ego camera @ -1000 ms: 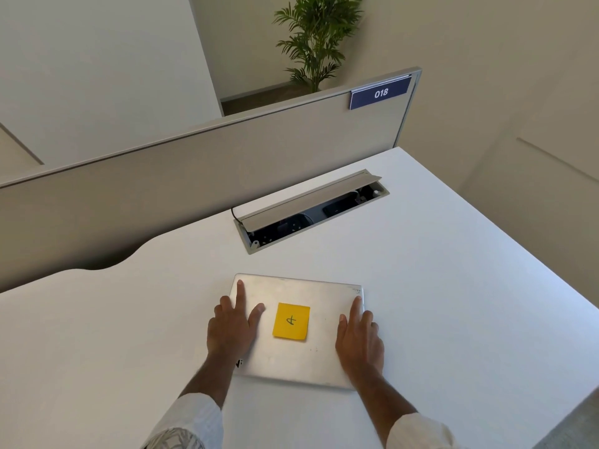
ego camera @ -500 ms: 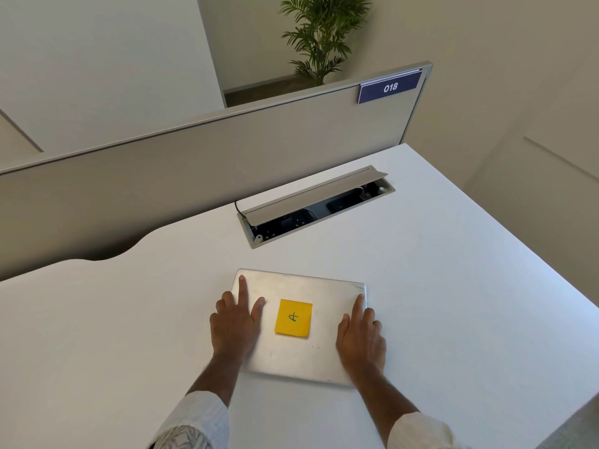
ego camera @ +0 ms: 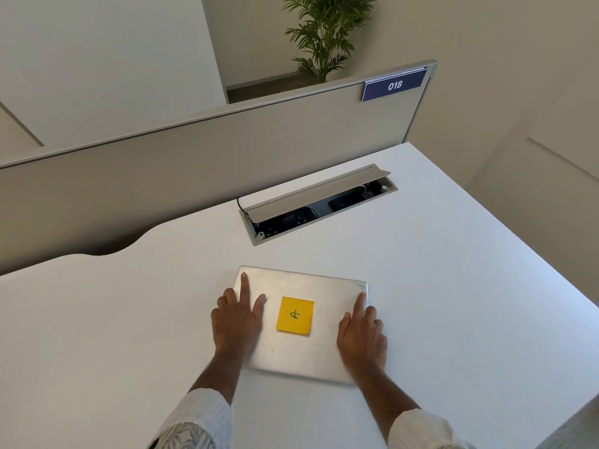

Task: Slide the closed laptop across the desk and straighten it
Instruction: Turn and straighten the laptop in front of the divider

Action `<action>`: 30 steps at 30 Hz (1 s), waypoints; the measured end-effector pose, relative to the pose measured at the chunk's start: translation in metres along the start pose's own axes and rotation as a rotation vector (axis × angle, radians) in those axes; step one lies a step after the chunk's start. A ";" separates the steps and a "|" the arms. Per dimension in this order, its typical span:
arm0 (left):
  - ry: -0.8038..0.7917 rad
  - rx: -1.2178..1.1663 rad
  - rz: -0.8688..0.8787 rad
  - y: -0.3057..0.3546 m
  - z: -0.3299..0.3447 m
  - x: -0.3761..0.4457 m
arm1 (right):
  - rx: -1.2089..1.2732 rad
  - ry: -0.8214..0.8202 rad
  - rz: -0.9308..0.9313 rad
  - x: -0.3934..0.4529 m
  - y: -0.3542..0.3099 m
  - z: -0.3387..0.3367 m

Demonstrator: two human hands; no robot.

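Observation:
A closed silver laptop (ego camera: 301,286) lies flat on the white desk (ego camera: 453,286), turned slightly clockwise against the desk's edges. A yellow sticky note (ego camera: 295,315) with a handwritten mark sits on the middle of its lid. My left hand (ego camera: 238,315) rests palm-down on the lid's left side, fingers spread, index finger near the far left corner. My right hand (ego camera: 363,335) lies flat on the lid's right edge, index finger pointing at the far right corner. Neither hand grips anything.
An open cable tray (ego camera: 321,205) with a raised grey flap is sunk in the desk just beyond the laptop. A grey partition (ego camera: 227,150) with a blue 018 sign (ego camera: 393,85) runs along the back. The desk's right edge drops off to the floor.
The laptop and both hands have crept a little away from me toward the cable tray. The hands keep the same flat pose on the lid.

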State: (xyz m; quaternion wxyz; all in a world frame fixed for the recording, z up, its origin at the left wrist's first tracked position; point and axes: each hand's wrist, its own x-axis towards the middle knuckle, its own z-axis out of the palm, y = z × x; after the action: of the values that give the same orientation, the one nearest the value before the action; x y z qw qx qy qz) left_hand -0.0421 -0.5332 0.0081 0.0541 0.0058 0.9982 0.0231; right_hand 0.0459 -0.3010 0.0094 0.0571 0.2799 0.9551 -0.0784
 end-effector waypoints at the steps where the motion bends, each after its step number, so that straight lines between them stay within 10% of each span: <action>1: 0.000 0.001 0.002 0.000 0.000 -0.001 | -0.001 0.000 -0.001 0.000 0.000 0.000; 30: -0.020 0.021 -0.049 0.000 0.002 -0.009 | 0.015 0.013 -0.025 -0.004 0.006 -0.005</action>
State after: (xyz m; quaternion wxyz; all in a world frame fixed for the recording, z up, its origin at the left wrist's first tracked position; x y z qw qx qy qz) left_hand -0.0334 -0.5332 0.0073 0.0646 -0.0180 0.9977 0.0111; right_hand 0.0526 -0.2970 0.0145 0.0478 0.2686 0.9583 -0.0844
